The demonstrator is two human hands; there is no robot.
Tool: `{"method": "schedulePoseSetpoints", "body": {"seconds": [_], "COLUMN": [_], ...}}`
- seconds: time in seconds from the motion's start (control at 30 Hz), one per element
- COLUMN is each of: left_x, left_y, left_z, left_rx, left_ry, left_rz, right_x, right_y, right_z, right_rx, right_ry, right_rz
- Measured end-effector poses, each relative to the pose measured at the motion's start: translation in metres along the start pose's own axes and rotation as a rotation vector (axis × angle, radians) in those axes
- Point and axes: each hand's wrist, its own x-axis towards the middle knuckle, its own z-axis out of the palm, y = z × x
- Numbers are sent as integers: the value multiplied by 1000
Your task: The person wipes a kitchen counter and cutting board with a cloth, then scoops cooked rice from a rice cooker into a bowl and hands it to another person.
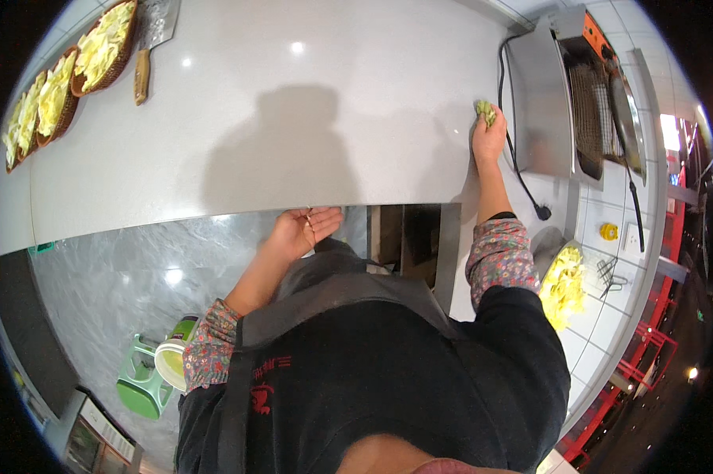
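Note:
My right hand point(489, 139) rests on the grey countertop point(392, 71) near its right end, closed around a crumpled yellow-green wad point(485, 112); whether it is cloth or vegetable scraps I cannot tell. At the counter's front edge, my left hand point(309, 230) is palm up with its fingers extended, and a small pale bit or band shows on them. A cleaver point(143, 71) with a wooden handle lies at the upper left, beside brown woven baskets point(119, 62) of pale yellow cabbage leaves point(104, 44).
A stainless-steel appliance point(537, 106) with a black cable and plug point(543, 211) stands at right. Nearer me are more cabbage leaves point(563, 284) and a wire rack point(610, 275). A green stool point(140, 391) and a white-rimmed bucket point(169, 364) are on the floor at lower left.

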Motion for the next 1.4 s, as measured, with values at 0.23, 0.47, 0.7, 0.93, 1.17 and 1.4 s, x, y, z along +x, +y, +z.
{"method": "schedulePoseSetpoints", "body": {"seconds": [0.23, 0.47, 0.7, 0.93, 1.17, 1.4], "left_x": [6, -5, -21, -84, -234, -368], "left_y": [-4, -2, 3, 41, 77, 88], "left_z": [1, 21, 12, -35, -114, -248], "left_rx": [4, 47, 86, -114, -374, -562], "left_ry": [-18, 55, -115, -246, -157, -241], "left_rz": [3, 38, 107, 351, 748, 1132], "right_x": [-39, -122, -184, -226, -299, -427], "right_y": [-94, -191, -231, -324, -483, -638], "right_z": [-4, -24, -49, -45, -38, -75], "right_rx": [174, 303, 560, 633, 897, 1020], "right_ry": [-137, -472, -645, -626, -716, -893], "right_rz": [-192, -505, -751, -939, -1371, -1663]}}
